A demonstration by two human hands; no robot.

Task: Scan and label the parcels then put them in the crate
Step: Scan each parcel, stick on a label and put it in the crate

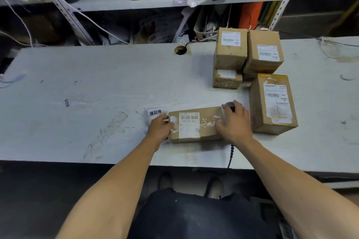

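Note:
A flat brown parcel [194, 124] with a white barcode label lies on the white table [87, 87] near its front edge. My left hand [159, 128] grips the parcel's left end, thumb on top. A white label sheet with black characters [155, 112] lies just behind that hand. My right hand [235, 122] is curled over a dark handheld scanner [230, 105] at the parcel's right end. Only the scanner's head shows past the fingers. Its coiled cable [231, 153] runs off the table's front edge. No crate is in view.
An upright labelled parcel [272, 103] stands just right of my right hand. Several more parcels [246, 54] are stacked at the back right. A cable hole [180, 50] sits in the table's far edge, with cluttered shelves [155, 2] behind.

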